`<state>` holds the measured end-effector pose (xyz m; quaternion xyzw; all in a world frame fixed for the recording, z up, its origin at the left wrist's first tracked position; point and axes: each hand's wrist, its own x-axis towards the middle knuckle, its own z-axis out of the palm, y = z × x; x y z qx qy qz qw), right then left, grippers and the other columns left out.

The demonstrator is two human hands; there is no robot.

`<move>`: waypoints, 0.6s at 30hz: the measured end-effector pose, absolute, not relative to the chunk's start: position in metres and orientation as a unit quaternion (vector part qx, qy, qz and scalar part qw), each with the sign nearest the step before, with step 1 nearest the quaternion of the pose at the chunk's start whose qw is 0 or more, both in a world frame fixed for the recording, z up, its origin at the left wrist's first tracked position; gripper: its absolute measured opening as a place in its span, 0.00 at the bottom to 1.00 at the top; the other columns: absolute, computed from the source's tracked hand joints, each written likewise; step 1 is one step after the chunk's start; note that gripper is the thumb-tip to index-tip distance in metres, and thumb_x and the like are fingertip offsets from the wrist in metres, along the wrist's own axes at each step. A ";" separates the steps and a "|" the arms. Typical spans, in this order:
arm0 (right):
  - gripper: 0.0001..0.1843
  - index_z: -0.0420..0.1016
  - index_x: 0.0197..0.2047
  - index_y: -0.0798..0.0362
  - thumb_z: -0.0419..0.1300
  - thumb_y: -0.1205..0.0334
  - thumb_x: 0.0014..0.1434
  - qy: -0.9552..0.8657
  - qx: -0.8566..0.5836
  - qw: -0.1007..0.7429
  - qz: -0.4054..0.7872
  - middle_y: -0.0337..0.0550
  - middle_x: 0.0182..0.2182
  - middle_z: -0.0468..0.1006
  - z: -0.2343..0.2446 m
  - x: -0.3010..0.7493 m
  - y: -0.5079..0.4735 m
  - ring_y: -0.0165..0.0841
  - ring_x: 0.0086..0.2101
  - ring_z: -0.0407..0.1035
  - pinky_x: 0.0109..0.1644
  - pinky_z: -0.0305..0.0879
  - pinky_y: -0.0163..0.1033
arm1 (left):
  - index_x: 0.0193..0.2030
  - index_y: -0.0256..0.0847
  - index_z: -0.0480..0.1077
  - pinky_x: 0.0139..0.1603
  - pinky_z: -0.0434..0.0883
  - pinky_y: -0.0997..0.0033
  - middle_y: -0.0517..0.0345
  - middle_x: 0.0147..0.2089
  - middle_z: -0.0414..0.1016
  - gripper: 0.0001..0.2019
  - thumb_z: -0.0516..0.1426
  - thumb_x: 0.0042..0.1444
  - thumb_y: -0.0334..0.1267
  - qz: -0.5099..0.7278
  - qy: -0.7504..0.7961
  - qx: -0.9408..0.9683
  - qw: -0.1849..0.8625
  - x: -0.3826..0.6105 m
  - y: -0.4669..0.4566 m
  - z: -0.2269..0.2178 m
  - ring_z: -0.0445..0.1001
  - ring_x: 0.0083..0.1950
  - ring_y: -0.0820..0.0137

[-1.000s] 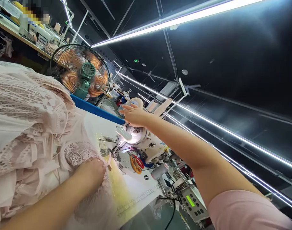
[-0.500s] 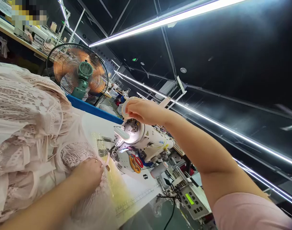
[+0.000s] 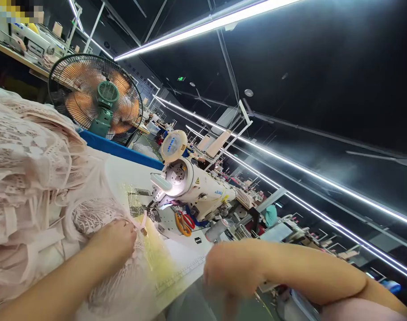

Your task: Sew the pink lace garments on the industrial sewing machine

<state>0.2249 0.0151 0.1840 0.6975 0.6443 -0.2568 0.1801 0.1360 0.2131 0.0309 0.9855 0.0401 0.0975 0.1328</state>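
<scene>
My left hand (image 3: 118, 238) is closed on a pale pink lace garment (image 3: 96, 214), beside the sewing machine's needle area. A narrow pink strap (image 3: 144, 219) runs from that hand toward the presser foot. My right hand (image 3: 232, 267), smeared by motion, hangs past the front edge of the white table (image 3: 190, 256); its fingers are too blurred to read. The white sewing machine (image 3: 203, 187) has its lamp lit over the end of its head. A round cover (image 3: 173, 146) with blue lettering stands out above the head, apart from both hands.
Orange-handled scissors (image 3: 182, 224) and a red-handled tool (image 3: 189, 219) lie by the machine, near a grey thread cone (image 3: 217, 229). A heap of lace garments (image 3: 26, 178) fills the left. Behind the blue table edge (image 3: 120, 149) stands a large fan (image 3: 96, 96).
My right hand has left the round cover and moved down and right to the table's front edge. The left hand keeps its hold on the lace. The view has shifted slightly.
</scene>
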 end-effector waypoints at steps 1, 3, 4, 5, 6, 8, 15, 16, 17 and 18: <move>0.11 0.74 0.20 0.47 0.62 0.54 0.51 0.687 0.677 0.170 -0.204 0.36 0.16 0.72 0.200 0.229 0.023 0.29 0.21 0.66 0.25 0.58 0.35 | 0.41 0.32 0.75 0.50 0.66 0.50 0.40 0.43 0.74 0.14 0.50 0.53 0.30 0.099 0.040 0.985 0.133 0.137 0.214 0.030 0.71 0.48 0.51; 0.10 0.76 0.35 0.49 0.55 0.57 0.58 0.729 0.673 0.099 -0.083 0.38 0.25 0.77 0.239 0.240 0.049 0.29 0.27 0.69 0.32 0.62 0.35 | 0.41 0.32 0.74 0.50 0.67 0.50 0.40 0.43 0.74 0.14 0.50 0.53 0.30 0.100 0.039 0.985 0.134 0.138 0.214 0.028 0.71 0.48 0.52; 0.13 0.75 0.38 0.51 0.50 0.58 0.62 0.714 0.697 0.045 0.032 0.38 0.26 0.76 0.257 0.248 0.067 0.28 0.27 0.68 0.33 0.62 0.35 | 0.40 0.32 0.74 0.50 0.66 0.50 0.40 0.44 0.74 0.14 0.50 0.53 0.30 0.101 0.037 0.985 0.133 0.139 0.215 0.028 0.71 0.48 0.52; 0.16 0.74 0.40 0.53 0.46 0.60 0.63 0.678 0.715 -0.009 0.172 0.41 0.28 0.75 0.273 0.258 0.087 0.30 0.30 0.69 0.36 0.63 0.36 | 0.41 0.33 0.74 0.50 0.66 0.50 0.41 0.44 0.74 0.14 0.49 0.53 0.30 0.101 0.036 0.986 0.131 0.139 0.215 0.028 0.71 0.48 0.52; 0.16 0.73 0.43 0.56 0.45 0.61 0.63 0.645 0.712 -0.037 0.277 0.44 0.33 0.75 0.285 0.269 0.108 0.32 0.36 0.69 0.41 0.63 0.39 | 0.41 0.33 0.74 0.50 0.67 0.50 0.41 0.44 0.74 0.14 0.49 0.53 0.29 0.098 0.035 0.986 0.129 0.139 0.215 0.028 0.71 0.48 0.53; 0.17 0.67 0.52 0.58 0.48 0.62 0.62 0.622 0.702 -0.020 0.347 0.51 0.49 0.70 0.297 0.293 0.150 0.38 0.49 0.64 0.52 0.60 0.43 | 0.41 0.32 0.74 0.50 0.67 0.51 0.41 0.44 0.73 0.14 0.48 0.54 0.30 0.088 0.038 0.987 0.127 0.139 0.216 0.030 0.71 0.48 0.53; 0.18 0.70 0.44 0.63 0.43 0.63 0.65 0.575 0.755 0.113 0.294 0.56 0.45 0.72 0.280 0.311 0.174 0.44 0.47 0.66 0.50 0.61 0.47 | 0.43 0.32 0.74 0.52 0.66 0.51 0.40 0.46 0.73 0.14 0.50 0.54 0.32 0.081 0.046 0.988 0.122 0.137 0.213 0.034 0.70 0.50 0.52; 0.17 0.70 0.43 0.63 0.44 0.62 0.65 0.575 0.746 0.099 0.322 0.56 0.45 0.72 0.274 0.306 0.162 0.44 0.46 0.66 0.50 0.61 0.47 | 0.43 0.32 0.74 0.52 0.66 0.51 0.40 0.46 0.73 0.14 0.50 0.54 0.32 0.079 0.046 0.989 0.120 0.137 0.214 0.033 0.70 0.51 0.52; 0.17 0.71 0.43 0.63 0.45 0.61 0.64 0.580 0.732 0.084 0.348 0.57 0.45 0.72 0.267 0.301 0.148 0.44 0.47 0.66 0.51 0.61 0.48 | 0.43 0.32 0.74 0.52 0.66 0.51 0.39 0.46 0.73 0.14 0.51 0.54 0.32 0.077 0.046 0.989 0.120 0.137 0.214 0.033 0.70 0.51 0.52; 0.17 0.71 0.44 0.62 0.46 0.60 0.64 0.587 0.715 0.066 0.374 0.57 0.46 0.72 0.260 0.296 0.134 0.45 0.48 0.65 0.52 0.60 0.50 | 0.43 0.32 0.74 0.53 0.65 0.51 0.39 0.47 0.73 0.14 0.50 0.54 0.33 0.078 0.047 0.989 0.120 0.138 0.214 0.032 0.70 0.51 0.52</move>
